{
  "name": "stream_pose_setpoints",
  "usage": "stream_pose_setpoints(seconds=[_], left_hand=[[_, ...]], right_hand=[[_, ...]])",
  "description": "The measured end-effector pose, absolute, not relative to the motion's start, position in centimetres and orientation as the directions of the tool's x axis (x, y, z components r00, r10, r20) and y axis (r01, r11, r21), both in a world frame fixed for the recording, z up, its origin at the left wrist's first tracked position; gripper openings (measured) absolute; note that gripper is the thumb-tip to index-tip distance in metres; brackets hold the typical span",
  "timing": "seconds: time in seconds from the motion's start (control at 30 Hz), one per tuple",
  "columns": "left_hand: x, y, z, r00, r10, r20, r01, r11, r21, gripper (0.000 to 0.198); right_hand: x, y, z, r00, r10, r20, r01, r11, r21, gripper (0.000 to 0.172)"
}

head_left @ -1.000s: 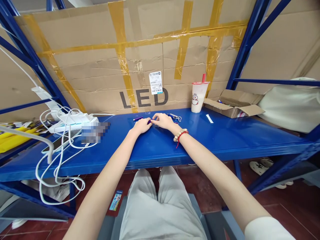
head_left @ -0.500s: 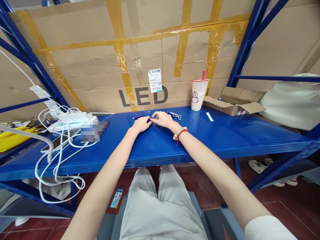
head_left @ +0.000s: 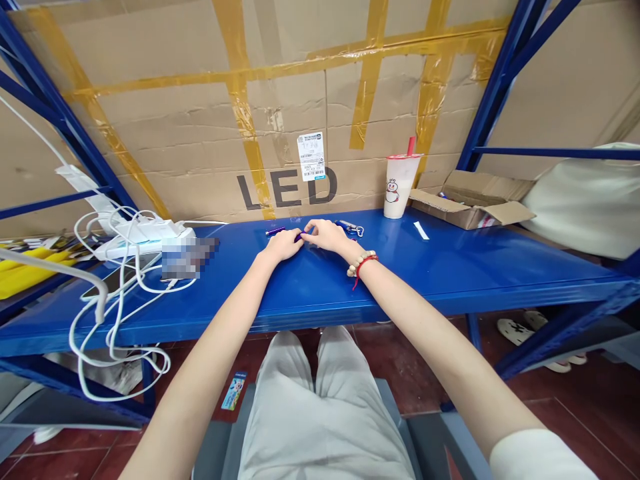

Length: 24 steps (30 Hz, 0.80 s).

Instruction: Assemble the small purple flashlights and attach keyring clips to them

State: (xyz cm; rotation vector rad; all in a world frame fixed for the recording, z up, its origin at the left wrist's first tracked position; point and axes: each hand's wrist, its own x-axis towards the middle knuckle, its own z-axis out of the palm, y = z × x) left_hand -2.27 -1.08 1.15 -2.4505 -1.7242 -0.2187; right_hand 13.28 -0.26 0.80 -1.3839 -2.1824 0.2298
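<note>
1. Tabletop [head_left: 320, 287] in blue, and near its far side this person's own hands come close together: the left hand [head_left: 283, 246] and the right hand [head_left: 326, 236].
2. Left hand first: fingers curled around a small dark purple piece [head_left: 299, 236], and most of that piece is hidden from us.
3. Right hand next: thumb and forefinger pinched at the other end, so the piece sits right between the two hands. Whether it touches the tabletop, I can't tell.
4. Just beyond the left hand lies a slim purple tube [head_left: 275, 231]; just past the right, a blue-and-silver item [head_left: 353, 229].
5. Beaded bracelet [head_left: 352, 271] and red cord [head_left: 356, 281] on that right wrist.
6. Over to the right, well apart: a white strip [head_left: 421, 231], an upright cup [head_left: 397, 201] with a red straw [head_left: 411, 146], an open cardboard box [head_left: 450, 215].
7. White cables [head_left: 101, 307] tangle across the left end.
8. Behind everything, a taped cardboard panel [head_left: 200, 143] reading "LED".
</note>
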Motion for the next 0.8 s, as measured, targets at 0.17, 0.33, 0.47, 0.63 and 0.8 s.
stream_pose_setpoints(seconds=[0.17, 0.33, 0.47, 0.63, 0.8], left_hand=[[-2.3, -1.0, 1.1, 0.338, 0.919, 0.205, 0.94, -0.339, -0.03, 0.035], [-2.4, -0.8, 0.9, 0.33, 0.921, 0.209, 0.943, -0.33, -0.034, 0.034], [-2.3, -0.8, 0.9, 0.329, 0.921, 0.209, 0.944, -0.328, -0.038, 0.036], [-2.2, -1.0, 1.1, 0.329, 0.922, 0.206, 0.943, -0.332, -0.022, 0.037], [-2.1, -1.1, 1.2, 0.315, 0.927, 0.202, 0.949, -0.315, -0.035, 0.035]], right_hand=[[13.4, -0.6, 1.0, -0.335, 0.88, 0.337, 0.785, 0.459, -0.416, 0.032], [13.4, -0.8, 1.2, -0.343, 0.879, 0.332, 0.785, 0.462, -0.412, 0.031], [13.3, -0.7, 1.2, -0.335, 0.886, 0.32, 0.792, 0.449, -0.415, 0.031], [13.2, -1.1, 1.5, -0.33, 0.895, 0.301, 0.791, 0.436, -0.429, 0.029], [13.3, -1.8, 1.9, -0.335, 0.894, 0.298, 0.8, 0.437, -0.412, 0.03]])
